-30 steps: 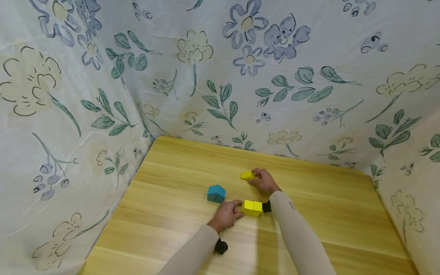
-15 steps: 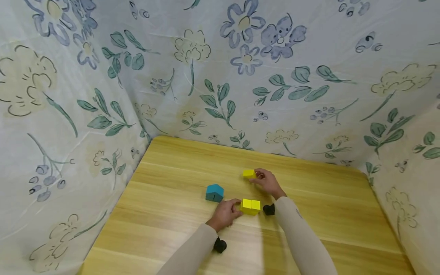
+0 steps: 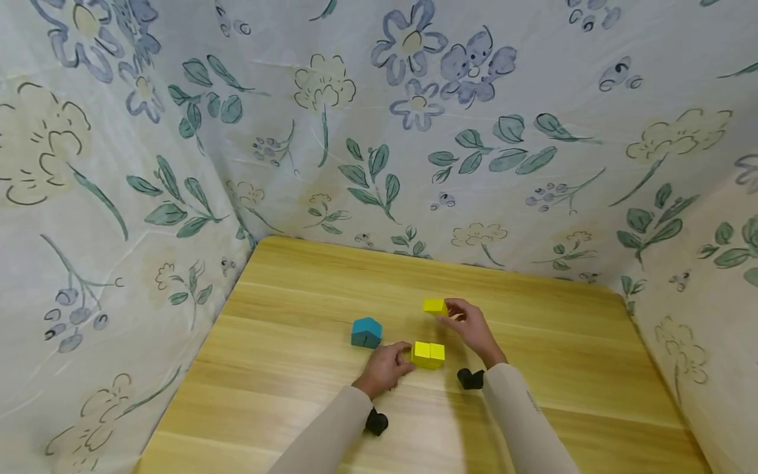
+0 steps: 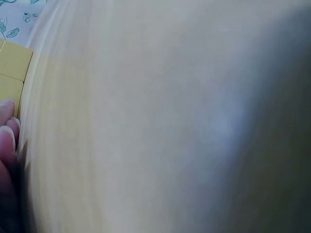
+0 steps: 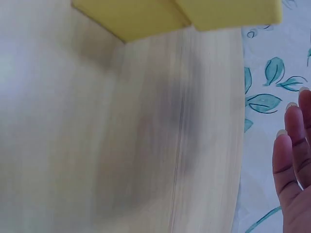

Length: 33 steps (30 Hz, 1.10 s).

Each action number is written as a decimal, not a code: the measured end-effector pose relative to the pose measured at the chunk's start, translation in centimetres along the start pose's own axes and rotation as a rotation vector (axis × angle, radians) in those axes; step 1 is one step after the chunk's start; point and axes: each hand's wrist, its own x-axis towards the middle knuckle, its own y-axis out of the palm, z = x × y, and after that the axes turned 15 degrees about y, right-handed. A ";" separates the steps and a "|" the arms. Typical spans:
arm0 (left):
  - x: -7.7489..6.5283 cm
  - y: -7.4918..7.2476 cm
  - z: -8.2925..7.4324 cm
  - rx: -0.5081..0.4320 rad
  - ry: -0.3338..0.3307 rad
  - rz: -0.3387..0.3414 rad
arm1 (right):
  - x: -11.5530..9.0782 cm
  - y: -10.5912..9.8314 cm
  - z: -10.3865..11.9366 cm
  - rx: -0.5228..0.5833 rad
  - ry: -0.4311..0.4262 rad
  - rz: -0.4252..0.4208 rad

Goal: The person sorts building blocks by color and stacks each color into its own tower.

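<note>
In the head view, two yellow blocks stand side by side on the wooden table, touching. My left hand holds their left end, with thumb and fingertips curled at its sides; those fingers also show against a yellow block in the left wrist view. Behind the pair, my right hand pinches another yellow block, which appears raised off the table. Yellow blocks fill the top of the right wrist view, and some right-hand fingers extend at its right edge. A blue, house-shaped block stands left of the pair.
The wooden table has its far edge against a flower-printed cloth, which also hangs at both sides. A black wrist device sits by the left sleeve, and another black device by the right sleeve.
My right hand has moved slightly right and nearer to me, bringing its yellow block closer to the pair. The left hand stays at the pair. The head view has shifted slightly.
</note>
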 end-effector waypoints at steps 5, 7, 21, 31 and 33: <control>-0.1 0.0 0.2 0.006 0.015 -0.001 | -1.9 0.3 -0.4 0.049 -0.031 -0.002; -0.2 0.0 0.2 0.005 0.016 -0.004 | -2.6 0.6 -0.6 0.051 -0.045 0.005; -0.3 -0.2 -0.2 -0.005 -0.010 0.000 | -5.5 1.8 -1.7 0.067 -0.143 0.036; -0.4 -0.1 -0.3 0.007 -0.010 0.007 | -5.9 2.4 -2.5 0.055 -0.139 0.054; -0.4 -0.1 -0.3 0.004 -0.014 0.009 | -6.0 2.6 -2.6 0.047 -0.139 0.055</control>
